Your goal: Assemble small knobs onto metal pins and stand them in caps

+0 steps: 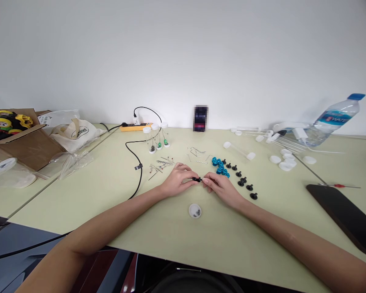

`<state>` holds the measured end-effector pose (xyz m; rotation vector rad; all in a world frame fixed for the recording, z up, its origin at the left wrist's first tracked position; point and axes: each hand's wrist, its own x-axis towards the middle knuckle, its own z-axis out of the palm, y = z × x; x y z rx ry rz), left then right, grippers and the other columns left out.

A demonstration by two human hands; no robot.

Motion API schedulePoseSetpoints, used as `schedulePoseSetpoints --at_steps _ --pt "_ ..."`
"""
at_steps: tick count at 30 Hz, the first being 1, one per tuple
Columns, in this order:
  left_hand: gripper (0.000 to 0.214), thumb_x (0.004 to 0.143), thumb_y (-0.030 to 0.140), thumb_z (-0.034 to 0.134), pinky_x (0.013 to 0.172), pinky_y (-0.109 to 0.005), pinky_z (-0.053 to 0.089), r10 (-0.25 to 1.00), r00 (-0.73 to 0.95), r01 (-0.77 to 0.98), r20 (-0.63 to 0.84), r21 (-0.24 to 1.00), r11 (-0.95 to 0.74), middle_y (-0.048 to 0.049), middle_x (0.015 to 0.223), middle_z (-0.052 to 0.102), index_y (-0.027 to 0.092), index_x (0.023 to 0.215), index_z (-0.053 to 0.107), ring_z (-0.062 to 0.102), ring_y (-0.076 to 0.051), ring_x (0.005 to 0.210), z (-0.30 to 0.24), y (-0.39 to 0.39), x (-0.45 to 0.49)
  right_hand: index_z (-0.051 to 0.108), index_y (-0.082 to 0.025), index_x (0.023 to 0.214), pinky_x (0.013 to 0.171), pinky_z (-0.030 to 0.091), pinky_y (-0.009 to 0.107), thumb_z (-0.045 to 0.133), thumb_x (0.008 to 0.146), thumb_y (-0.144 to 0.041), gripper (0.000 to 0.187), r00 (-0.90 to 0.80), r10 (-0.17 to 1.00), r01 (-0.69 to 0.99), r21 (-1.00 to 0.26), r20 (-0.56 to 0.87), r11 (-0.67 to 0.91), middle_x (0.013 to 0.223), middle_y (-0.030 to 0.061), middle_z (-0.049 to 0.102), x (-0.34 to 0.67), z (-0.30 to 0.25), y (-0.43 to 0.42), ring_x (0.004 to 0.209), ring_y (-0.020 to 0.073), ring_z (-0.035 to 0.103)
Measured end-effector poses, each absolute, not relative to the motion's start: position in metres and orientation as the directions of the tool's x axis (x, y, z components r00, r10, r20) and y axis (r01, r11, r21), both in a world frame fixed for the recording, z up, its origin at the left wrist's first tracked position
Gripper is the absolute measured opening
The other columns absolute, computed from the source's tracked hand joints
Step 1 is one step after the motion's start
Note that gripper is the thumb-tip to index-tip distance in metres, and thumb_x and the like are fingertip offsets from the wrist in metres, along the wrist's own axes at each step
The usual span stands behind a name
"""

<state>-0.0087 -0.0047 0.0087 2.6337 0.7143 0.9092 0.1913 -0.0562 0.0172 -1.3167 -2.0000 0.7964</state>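
A small black part sits between my two hands above the middle of the table. My left hand pinches it from the left between thumb and fingers. Fingertips of my right hand close on its right end; what exactly they grip there is too small to make out. Below my hands lies a white cap with a few tiny dark pieces inside. Blue knobbed parts are clustered just beyond my right hand, beside several black disc-shaped pieces with stems. Thin metal pins are scattered beyond my left hand.
Capped clear tubes stand by an orange power strip. A phone leans on the wall. Bent wires, a clear tube, white caps, a water bottle, a black slab and a cardboard box surround the workspace.
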Motion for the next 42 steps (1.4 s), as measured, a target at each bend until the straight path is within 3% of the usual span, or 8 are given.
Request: schedulePoseSetpoints --at_steps 9,15,21,28,36,42 --pt "0.022 0.085 0.037 0.047 0.088 -0.032 0.033 0.521 0.671 0.34 0.528 0.405 -0.849 -0.0009 0.087 0.066 0.022 0.092 0.062 0.053 -0.015 0.086 0.0087 -0.0044 -0.0085 0.056 -0.018 0.074 0.061 0.04 0.026 0.027 0.091 -0.046 0.044 -0.313 0.934 0.552 -0.767 0.172 0.327 0.063 0.001 0.057 0.1918 0.0148 -0.0553 0.061 0.0138 0.055" --pt "0.022 0.085 0.037 0.046 0.088 -0.032 0.033 0.521 0.672 0.353 0.527 0.39 -0.85 -0.0003 0.087 0.066 0.023 0.092 0.062 0.053 -0.014 0.085 0.0081 -0.0037 -0.0083 0.052 -0.021 0.096 0.062 0.041 0.027 0.029 0.09 -0.046 0.035 -0.28 0.938 0.52 -0.79 0.202 0.325 0.063 -0.0005 0.056 0.1894 0.021 -0.0597 0.061 0.0142 0.054" --pt "0.023 0.085 0.038 0.045 0.085 -0.032 0.034 0.526 0.68 0.372 0.511 0.377 -0.848 -0.001 0.086 0.066 0.023 0.092 0.062 0.053 -0.015 0.086 0.0073 -0.0025 -0.0084 0.055 -0.02 0.091 0.061 0.042 0.027 0.029 0.09 -0.045 0.037 -0.314 0.931 0.515 -0.79 0.187 0.332 0.06 0.0004 0.055 0.1892 0.0227 -0.059 0.06 0.0149 0.054" --pt "0.022 0.085 0.036 0.046 0.086 -0.032 0.033 0.53 0.67 0.356 0.519 0.402 -0.843 0.0002 0.089 0.066 0.023 0.093 0.062 0.053 -0.014 0.086 0.0089 -0.0033 -0.0087 0.051 -0.023 0.099 0.057 0.042 0.027 0.044 0.084 -0.042 0.025 -0.276 0.943 0.489 -0.818 0.185 0.304 0.08 0.0012 0.059 0.1888 0.0178 -0.0589 0.059 0.0132 0.055" --pt "0.024 0.085 0.037 0.045 0.086 -0.034 0.033 0.528 0.679 0.368 0.51 0.385 -0.846 -0.001 0.088 0.066 0.023 0.094 0.062 0.054 -0.015 0.086 0.0082 -0.0025 -0.0088 0.054 -0.022 0.097 0.057 0.042 0.027 0.047 0.082 -0.037 0.022 -0.281 0.94 0.485 -0.817 0.192 0.312 0.061 -0.0017 0.054 0.1887 0.0172 -0.058 0.059 0.0151 0.054" --pt "0.022 0.084 0.037 0.047 0.087 -0.033 0.033 0.52 0.672 0.345 0.527 0.398 -0.85 -0.0007 0.085 0.066 0.023 0.092 0.062 0.053 -0.015 0.085 0.008 -0.0022 -0.0088 0.056 -0.021 0.095 0.059 0.044 0.027 0.043 0.084 -0.04 0.026 -0.311 0.939 0.465 -0.837 0.15 0.288 0.077 0.0019 0.06 0.189 0.0181 -0.0569 0.061 0.0142 0.055"
